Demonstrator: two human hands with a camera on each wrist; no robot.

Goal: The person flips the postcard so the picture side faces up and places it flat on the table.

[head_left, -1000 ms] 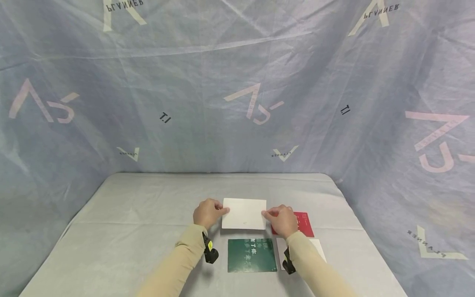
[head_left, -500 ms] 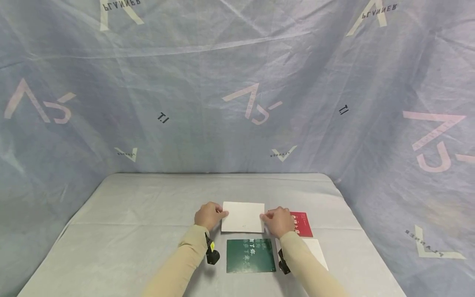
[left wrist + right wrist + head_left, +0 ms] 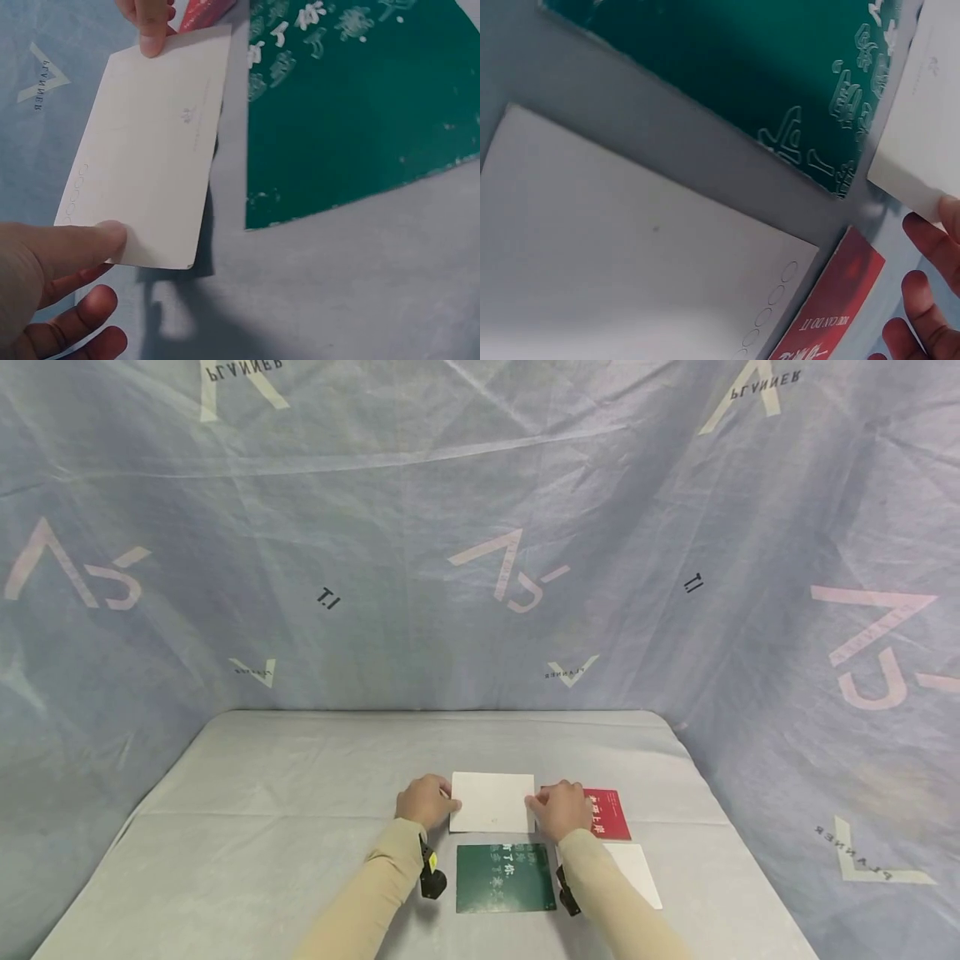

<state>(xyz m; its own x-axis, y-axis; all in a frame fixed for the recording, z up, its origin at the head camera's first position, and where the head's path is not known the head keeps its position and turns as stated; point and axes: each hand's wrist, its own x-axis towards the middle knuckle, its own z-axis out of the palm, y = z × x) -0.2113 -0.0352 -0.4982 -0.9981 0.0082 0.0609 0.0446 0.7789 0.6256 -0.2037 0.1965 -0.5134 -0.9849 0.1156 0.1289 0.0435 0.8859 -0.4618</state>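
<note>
A white postcard (image 3: 492, 802), blank but for small print and a row of circles along one edge, is held by its two short ends. My left hand (image 3: 426, 800) pinches the left end, thumb on top and the other fingers loosely curled below, as the left wrist view shows. At the right end my right hand (image 3: 562, 810) pinches the card the same way. In the left wrist view the postcard (image 3: 150, 150) casts a shadow on the cloth just beside it. A green postcard (image 3: 506, 878) with pale lettering lies directly in front of it, nearer me.
Partly under my right hand lies a red postcard (image 3: 609, 814) with white lettering. Another white postcard (image 3: 636, 872) lies nearer me, partly covered by my right forearm. Grey cloth covers the table (image 3: 300, 860), and printed fabric (image 3: 420, 527) hangs behind it.
Both hands have lowered the white postcard toward the table and slightly nearer the green postcard. More of the red postcard shows beside my right hand.
</note>
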